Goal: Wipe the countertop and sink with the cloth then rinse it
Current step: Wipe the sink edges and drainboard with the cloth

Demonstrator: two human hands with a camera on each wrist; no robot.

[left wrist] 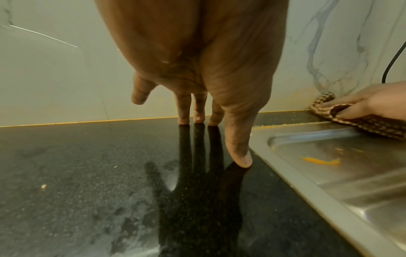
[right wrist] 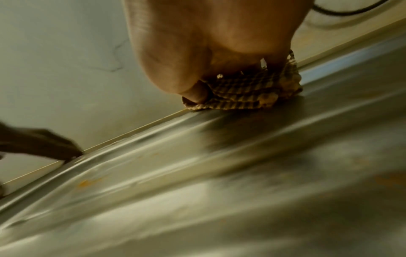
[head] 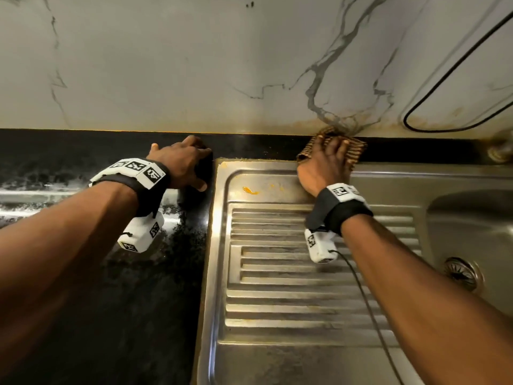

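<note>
A brown checked cloth (head: 358,148) (left wrist: 373,123) (right wrist: 241,97) lies on the back rim of the steel sink (head: 277,273) (left wrist: 351,182) (right wrist: 219,173), against the wall. My right hand (head: 330,157) (left wrist: 362,104) (right wrist: 208,52) presses down on it with straight, spread fingers and the thumb at its near edge. My left hand (head: 183,162) (left wrist: 228,132) rests by its fingertips and thumb on the black countertop (head: 138,273) (left wrist: 87,173), just left of the sink's corner, holding nothing. An orange smear (head: 251,191) (left wrist: 320,160) sits on the drainboard's back left.
The sink basin (head: 472,232) with its drain (head: 462,273) is at the right. A tap base (head: 499,151) stands at the back right rim. A black cable (head: 444,79) hangs on the marble wall, which is rust-stained above the cloth. Crumbs dot the countertop.
</note>
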